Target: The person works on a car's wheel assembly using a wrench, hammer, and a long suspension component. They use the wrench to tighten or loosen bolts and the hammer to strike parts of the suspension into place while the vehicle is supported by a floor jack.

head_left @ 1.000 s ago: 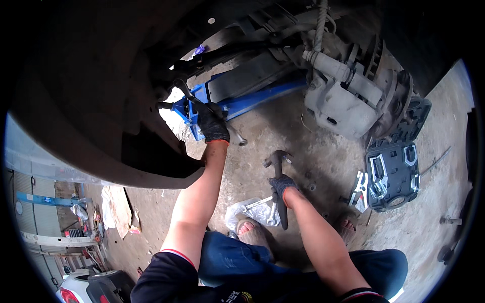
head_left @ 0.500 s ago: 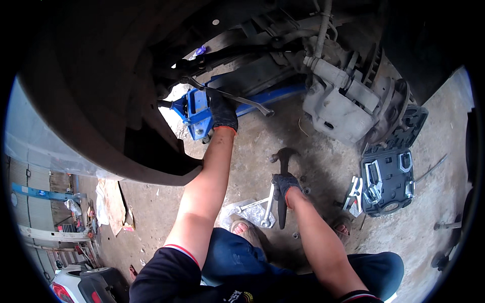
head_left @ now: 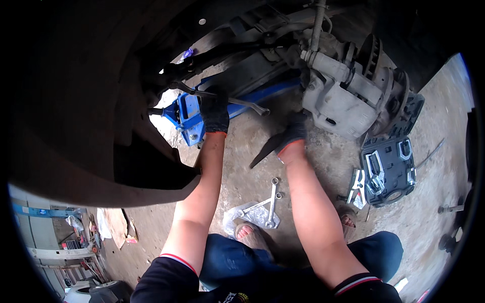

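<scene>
My left hand (head_left: pixel 215 113), in a dark glove with an orange cuff, is closed round the shaft of a long wrench (head_left: pixel 243 103). The wrench's far end meets dark suspension parts (head_left: pixel 172 83) under the wheel arch; its near end sticks out to the right. My right hand (head_left: pixel 293 135), gloved alike, grips a hammer (head_left: pixel 263 151) by its handle, which slants down to the left. Motion smears the hammer's head, just right of the wrench's free end. To the right hangs a grey brake caliper (head_left: pixel 338 103) beside the disc (head_left: pixel 373 53).
A blue floor jack (head_left: pixel 191 118) stands beneath the car. Loose wrenches (head_left: pixel 272 204) lie on a plastic bag by my left foot. An open tool case (head_left: pixel 388 169) with silver clamp-like pieces sits right. The dark fender (head_left: pixel 151 199) curves close over my left forearm.
My right hand has swung the hammer up from near the floor wrenches toward the wrench's free end. My left hand stays on the wrench. The view has shifted slightly.
</scene>
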A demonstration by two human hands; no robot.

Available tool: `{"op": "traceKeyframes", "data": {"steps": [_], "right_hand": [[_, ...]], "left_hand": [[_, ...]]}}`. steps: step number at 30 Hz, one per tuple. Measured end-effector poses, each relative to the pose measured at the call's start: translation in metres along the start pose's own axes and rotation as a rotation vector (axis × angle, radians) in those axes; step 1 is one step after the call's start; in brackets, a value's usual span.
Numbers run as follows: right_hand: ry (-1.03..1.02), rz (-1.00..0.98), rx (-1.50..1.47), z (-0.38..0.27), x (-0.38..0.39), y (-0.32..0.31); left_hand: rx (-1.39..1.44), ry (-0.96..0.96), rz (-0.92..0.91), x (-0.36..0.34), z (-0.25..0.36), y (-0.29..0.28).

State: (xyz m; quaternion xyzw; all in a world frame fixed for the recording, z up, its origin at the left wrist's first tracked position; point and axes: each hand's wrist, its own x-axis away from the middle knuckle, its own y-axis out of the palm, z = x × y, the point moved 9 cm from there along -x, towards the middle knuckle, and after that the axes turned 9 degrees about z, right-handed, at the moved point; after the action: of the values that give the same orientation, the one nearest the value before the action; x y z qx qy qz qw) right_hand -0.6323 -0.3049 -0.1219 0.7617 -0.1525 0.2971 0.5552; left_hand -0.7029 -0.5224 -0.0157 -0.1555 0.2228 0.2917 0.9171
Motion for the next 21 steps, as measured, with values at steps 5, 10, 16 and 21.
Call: {"op": "traceKeyframes", "data": {"steps": [5, 10, 16, 21], "right_hand": [[0.276, -0.087, 0.583, 0.09, 0.007, 0.007], [0.179, 0.106, 0.421, 0.059, -0.002, -0.001], [0.016, -0.05, 0.467, 0.124, -0.008, -0.011], [0.354, 0.0, 0.526, 0.125, 0.015, 0.013]], "left_hand": [[0.258, -0.103, 0.023, 0.006, -0.007, -0.004], [0.337, -0.047, -0.024, -0.001, -0.005, -0.016], [0.218, 0.025, -0.108, 0.003, 0.004, -0.002], [-0.172, 0.328, -0.086, -0.006, 0.002, -0.036]]}}
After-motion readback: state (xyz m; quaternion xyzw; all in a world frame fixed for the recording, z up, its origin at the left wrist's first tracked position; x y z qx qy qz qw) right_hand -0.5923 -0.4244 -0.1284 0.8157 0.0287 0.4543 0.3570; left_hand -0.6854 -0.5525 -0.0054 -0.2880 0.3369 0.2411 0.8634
